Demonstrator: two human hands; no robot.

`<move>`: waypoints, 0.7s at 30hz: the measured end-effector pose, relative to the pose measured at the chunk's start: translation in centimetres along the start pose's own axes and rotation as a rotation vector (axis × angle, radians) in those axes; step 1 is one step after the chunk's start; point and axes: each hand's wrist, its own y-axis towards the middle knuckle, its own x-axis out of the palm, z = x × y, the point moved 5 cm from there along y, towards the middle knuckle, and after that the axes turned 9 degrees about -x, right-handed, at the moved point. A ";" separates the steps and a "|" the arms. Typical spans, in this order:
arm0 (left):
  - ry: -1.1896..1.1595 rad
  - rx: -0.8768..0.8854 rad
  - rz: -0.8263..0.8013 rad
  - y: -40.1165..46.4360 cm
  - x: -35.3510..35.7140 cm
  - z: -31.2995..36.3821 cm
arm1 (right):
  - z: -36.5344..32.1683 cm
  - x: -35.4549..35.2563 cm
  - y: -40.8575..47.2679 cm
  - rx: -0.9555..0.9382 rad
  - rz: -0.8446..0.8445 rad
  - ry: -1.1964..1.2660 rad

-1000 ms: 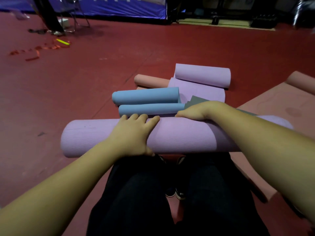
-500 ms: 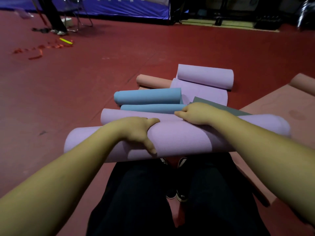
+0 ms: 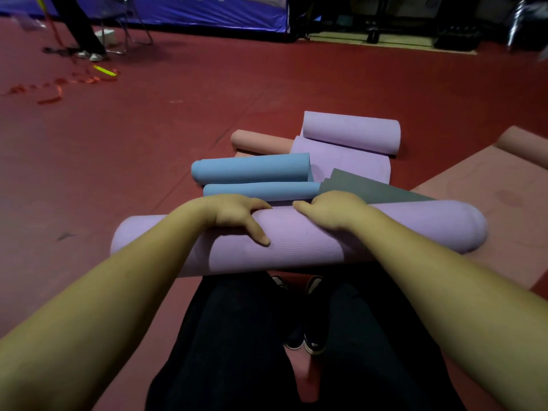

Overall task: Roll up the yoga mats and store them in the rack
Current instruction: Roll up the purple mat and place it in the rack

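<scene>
A rolled purple yoga mat [image 3: 296, 247] lies crosswise in front of my knees. My left hand [image 3: 237, 216] grips its top, fingers curled over the far side and thumb down the near side. My right hand [image 3: 329, 212] grips it beside the left, fingers also over the far edge. Beyond it lie two blue rolled mats [image 3: 252, 170], a grey mat sheet [image 3: 364, 189], a half-rolled purple mat [image 3: 351, 133] and a pink rolled mat [image 3: 261, 140]. No rack is in view.
A pink mat [image 3: 486, 185] lies spread on the red floor at right, its far end rolled. Red scraps [image 3: 50, 99] and a yellow strip litter the far left floor, near a person's legs [image 3: 83, 28] and a chair. My dark trousers and shoes are below.
The purple roll has come up toward me and both hands have closed tighter around it, now close together. The loose purple layer seen behind it half a second ago is no longer visible.
</scene>
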 end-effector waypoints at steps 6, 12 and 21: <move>0.284 0.170 0.687 -2.9 1.4 -1.0 | 0.1 -0.4 0.6 0.026 -0.086 0.094; 0.706 0.073 0.875 -3.8 8.0 -2.0 | -0.5 -0.8 1.2 0.026 -0.163 0.170; 0.735 0.003 0.863 -3.3 6.6 -1.0 | -0.9 -2.1 0.7 0.040 -0.210 0.241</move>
